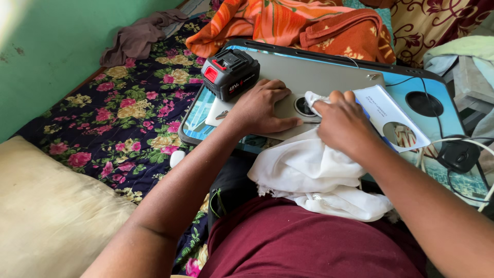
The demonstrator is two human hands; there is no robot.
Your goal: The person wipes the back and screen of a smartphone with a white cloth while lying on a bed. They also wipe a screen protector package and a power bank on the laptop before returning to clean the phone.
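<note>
Evidently mid-wipe, the left hand [260, 109] lies flat, fingers spread, on the grey laptop [319, 77] beside the black battery pack [230, 73], while the right hand [343, 123] presses a bunched white cloth [314, 175] against its lid, most of it apparently still unwiped.

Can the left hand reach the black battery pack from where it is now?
Probably yes. The left hand lies flat on the grey device, and the black battery pack stands just beyond its knuckles with nothing between them.
</note>
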